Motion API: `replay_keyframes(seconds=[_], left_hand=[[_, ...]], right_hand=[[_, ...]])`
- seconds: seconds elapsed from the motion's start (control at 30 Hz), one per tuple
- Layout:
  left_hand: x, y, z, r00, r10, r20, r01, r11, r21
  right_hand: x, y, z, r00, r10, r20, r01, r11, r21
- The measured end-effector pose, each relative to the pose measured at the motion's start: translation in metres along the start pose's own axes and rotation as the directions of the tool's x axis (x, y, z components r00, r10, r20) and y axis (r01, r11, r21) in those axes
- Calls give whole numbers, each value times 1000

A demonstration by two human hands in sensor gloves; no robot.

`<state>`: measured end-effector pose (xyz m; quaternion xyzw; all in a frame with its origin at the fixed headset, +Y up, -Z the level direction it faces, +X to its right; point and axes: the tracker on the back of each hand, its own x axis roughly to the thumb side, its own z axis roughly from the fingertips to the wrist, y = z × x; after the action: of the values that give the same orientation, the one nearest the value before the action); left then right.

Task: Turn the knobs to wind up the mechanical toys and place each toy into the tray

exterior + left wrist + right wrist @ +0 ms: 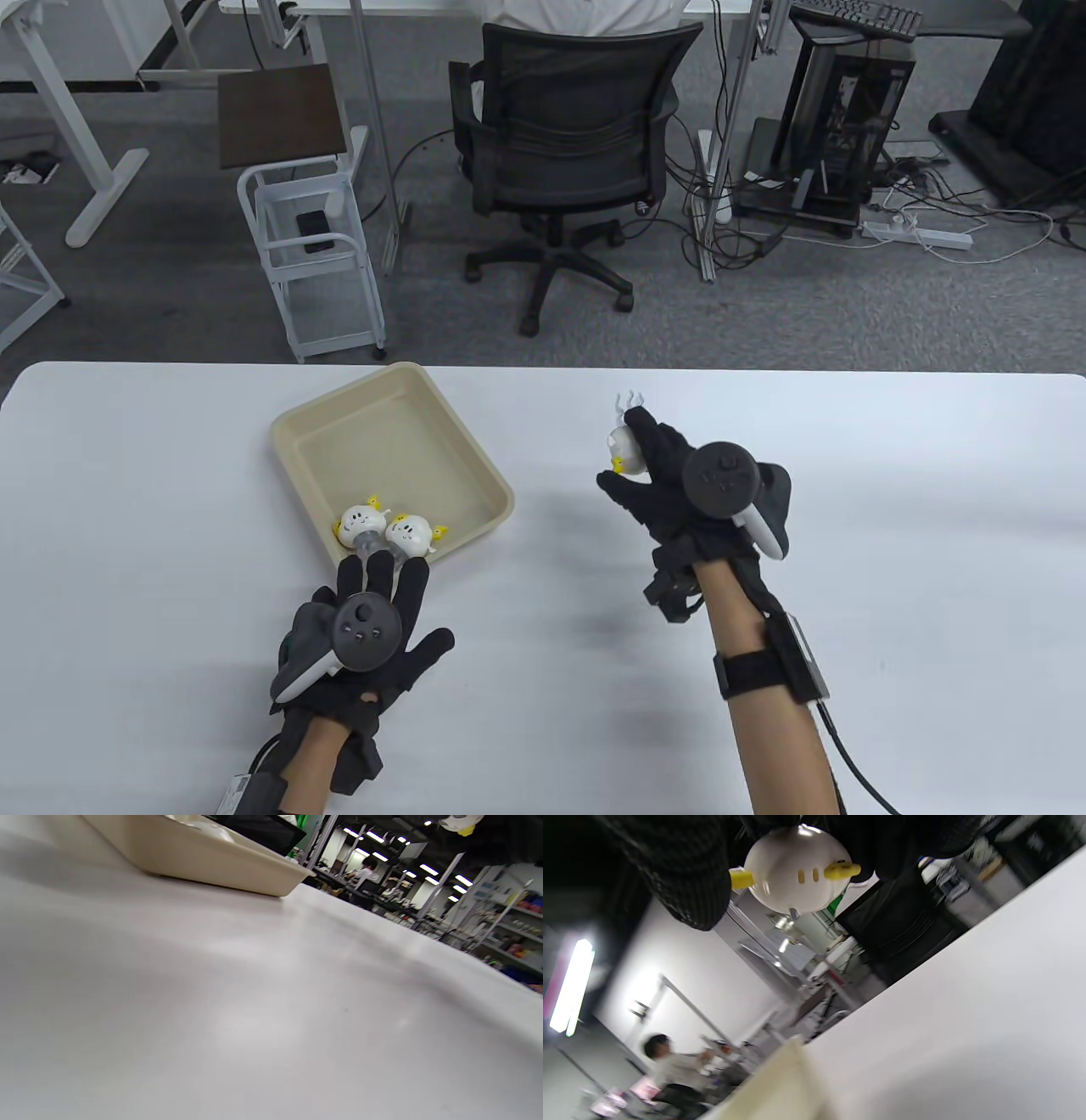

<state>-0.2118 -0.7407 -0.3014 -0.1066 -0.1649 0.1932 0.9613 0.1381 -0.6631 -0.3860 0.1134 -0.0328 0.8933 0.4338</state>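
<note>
A beige tray (322,420) sits on the white table, left of centre. Two white wind-up toys with yellow feet, one (356,523) beside the other (409,532), lie in its near corner. My left hand (373,628) hovers flat just in front of the tray's near edge, fingers spread and straight, holding nothing. My right hand (649,475) is raised right of the tray and grips a third white toy (622,441). In the right wrist view this toy (797,874) shows round and white with yellow feet between my gloved fingers (687,887). The left wrist view shows the tray's wall (203,861).
A black office chair (564,153) and a white cart (314,246) stand on the floor beyond the table's far edge. A person sits at a desk behind the chair. Bare table surface (891,475) lies to the right of my right hand.
</note>
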Motion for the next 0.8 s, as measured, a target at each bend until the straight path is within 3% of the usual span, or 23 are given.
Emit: replay_keyframes(seconds=[0.1,0.2,0.3,0.43,0.6,0.8], left_hand=[[23,-1,4,987,54,148,-59,998,28],[64,-3,10,941,56,333,-86,993,76],[91,-7,7,909,47,413,-105,988,117],[106,-12,-11,907,71,415,-124,987,103],[104,-10,-37,908,152,390,-202,975,88],[94,11,-58,879,320,353,-409,887,215]], right_hand=[[-3,23,39,950,-309,-46,310,950,31],[-12,50,69,821,-544,-172,562,823,78],[-14,68,81,709,-669,-223,698,710,91],[-13,86,82,583,-754,-303,810,571,137],[-15,82,80,561,-784,-265,828,525,199],[-10,71,74,661,-719,-214,742,585,328]])
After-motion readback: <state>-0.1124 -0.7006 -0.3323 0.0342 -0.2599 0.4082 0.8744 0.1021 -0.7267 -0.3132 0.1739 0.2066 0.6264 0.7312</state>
